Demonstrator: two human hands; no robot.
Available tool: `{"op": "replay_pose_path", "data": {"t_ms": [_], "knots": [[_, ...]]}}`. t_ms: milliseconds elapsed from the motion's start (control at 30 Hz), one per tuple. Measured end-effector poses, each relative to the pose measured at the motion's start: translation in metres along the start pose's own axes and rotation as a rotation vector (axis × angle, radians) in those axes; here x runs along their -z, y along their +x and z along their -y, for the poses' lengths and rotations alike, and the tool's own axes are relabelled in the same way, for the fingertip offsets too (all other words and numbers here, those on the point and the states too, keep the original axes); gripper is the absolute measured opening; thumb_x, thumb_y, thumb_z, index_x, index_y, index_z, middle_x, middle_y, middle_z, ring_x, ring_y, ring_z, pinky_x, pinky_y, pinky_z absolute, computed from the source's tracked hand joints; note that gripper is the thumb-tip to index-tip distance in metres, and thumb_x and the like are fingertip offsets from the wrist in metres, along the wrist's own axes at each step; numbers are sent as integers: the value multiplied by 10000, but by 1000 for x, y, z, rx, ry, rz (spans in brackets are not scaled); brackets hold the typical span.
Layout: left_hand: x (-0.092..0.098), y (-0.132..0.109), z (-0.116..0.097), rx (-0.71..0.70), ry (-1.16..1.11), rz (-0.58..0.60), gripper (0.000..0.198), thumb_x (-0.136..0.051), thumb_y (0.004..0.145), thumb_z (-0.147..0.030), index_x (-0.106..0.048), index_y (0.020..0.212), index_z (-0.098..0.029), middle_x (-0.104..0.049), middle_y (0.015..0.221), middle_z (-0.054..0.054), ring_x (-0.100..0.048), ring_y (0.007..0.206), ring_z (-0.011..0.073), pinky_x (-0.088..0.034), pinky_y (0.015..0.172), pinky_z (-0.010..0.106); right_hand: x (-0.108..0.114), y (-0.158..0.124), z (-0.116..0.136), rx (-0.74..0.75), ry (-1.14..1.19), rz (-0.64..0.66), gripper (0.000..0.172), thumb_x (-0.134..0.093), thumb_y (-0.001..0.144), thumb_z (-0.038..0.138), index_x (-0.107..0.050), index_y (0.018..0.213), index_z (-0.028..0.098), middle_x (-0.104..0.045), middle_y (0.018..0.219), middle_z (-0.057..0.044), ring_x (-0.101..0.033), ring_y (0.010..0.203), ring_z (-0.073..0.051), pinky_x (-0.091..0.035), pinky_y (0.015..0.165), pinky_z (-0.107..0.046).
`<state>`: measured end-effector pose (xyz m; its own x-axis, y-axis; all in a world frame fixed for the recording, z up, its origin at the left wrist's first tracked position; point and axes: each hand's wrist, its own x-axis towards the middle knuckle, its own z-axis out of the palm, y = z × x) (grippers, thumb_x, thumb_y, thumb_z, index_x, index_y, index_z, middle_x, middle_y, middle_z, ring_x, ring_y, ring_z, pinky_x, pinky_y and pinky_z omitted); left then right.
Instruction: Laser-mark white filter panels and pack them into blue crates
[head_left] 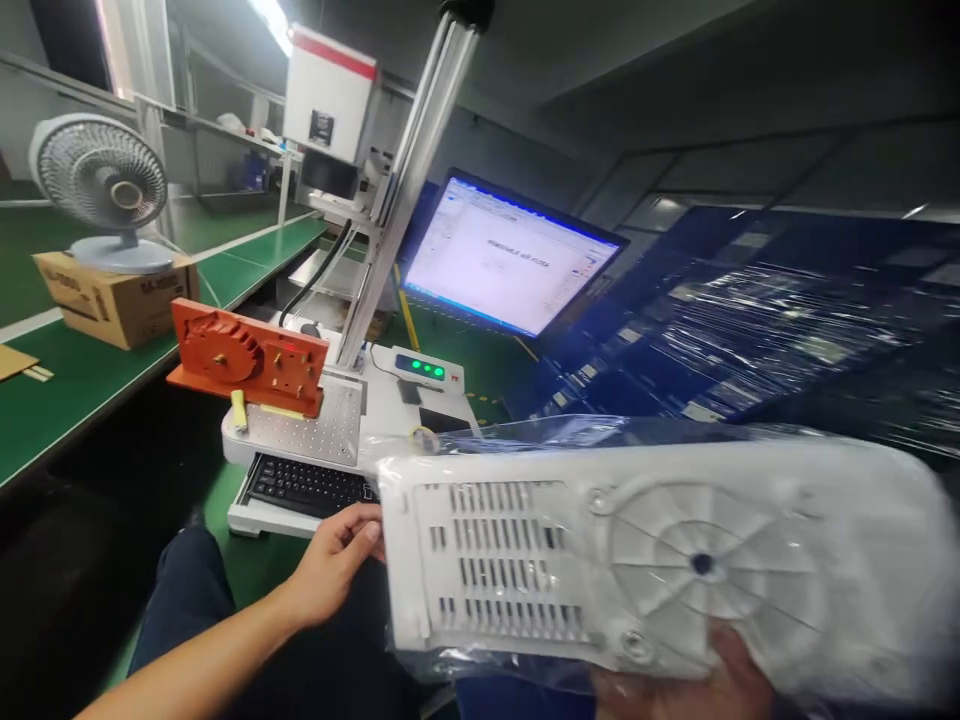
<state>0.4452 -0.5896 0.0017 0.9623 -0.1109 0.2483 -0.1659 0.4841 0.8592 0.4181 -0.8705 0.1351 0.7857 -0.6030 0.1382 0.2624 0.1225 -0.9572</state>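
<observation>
A white plastic cover [510, 470] with slotted vents and a round ribbed section lies across the lower right of the head view, wrapped in a clear plastic bag [577, 432]. My right hand [682, 685] grips its lower edge, thumb over the front and the other fingers mostly hidden behind. At the cover's left end is my left hand [337, 560], thumb and fingers pinched together at the edge; its fingertips are partly hidden there. The cover's right end is blurred.
An orange fixture [247, 355] stands on the perforated plate [330, 425] of a marking machine [330, 95]. Below are a keyboard [307, 483] and, behind, a monitor [514, 255]. A fan [101, 185] rests on a cardboard box [120, 300] at left. Wrapped blue stacks [720, 320] stand right.
</observation>
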Motion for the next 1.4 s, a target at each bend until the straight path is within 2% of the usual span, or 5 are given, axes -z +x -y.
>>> {"op": "replay_pose_path", "data": {"t_ms": [267,433,667,867,1400], "knots": [[55,-24,25,178,442,-34,680,-689,877,-857,-806,829,-189,-752,796,93,-669,779,260,-579,767,342,0,18,-64,-98,324,-15,973,-832,740,568,-557,1609,230,-768,1359,-136,-679,1341,-438,-514,1169,-708],[87,-20,-16,9,603,-200,564,-704,938,-753,-798,924,-197,-771,863,68,-712,817,240,-614,782,290,8,-10,-67,64,118,286,903,-936,729,515,-626,1527,226,-777,1310,-146,-711,1259,-416,-522,1159,-659],[56,11,-111,-672,862,-194,347,-704,1036,-388,-734,1363,-276,-747,1434,61,-712,1329,265,-522,1229,355,4,-66,-105,-169,-481,558,725,-951,638,439,-729,1277,179,-796,1120,-133,-743,1108,-422,-587,1003,-549],[43,22,-93,-798,1152,198,381,-687,1054,-378,-732,1426,-309,-773,1421,75,-761,1270,253,-611,1093,282,-11,-81,-168,-266,-863,529,868,-974,372,220,-765,1212,159,-741,1236,-171,-659,1238,-458,-496,1117,-531],[97,8,-112,-421,1249,200,436,-810,895,-639,-871,1206,-339,-845,1235,46,-815,1108,274,-633,997,249,-13,-86,-103,-224,-899,933,783,-902,615,385,-733,1358,568,-803,1252,47,-705,1273,-433,-530,1023,-505]]}}
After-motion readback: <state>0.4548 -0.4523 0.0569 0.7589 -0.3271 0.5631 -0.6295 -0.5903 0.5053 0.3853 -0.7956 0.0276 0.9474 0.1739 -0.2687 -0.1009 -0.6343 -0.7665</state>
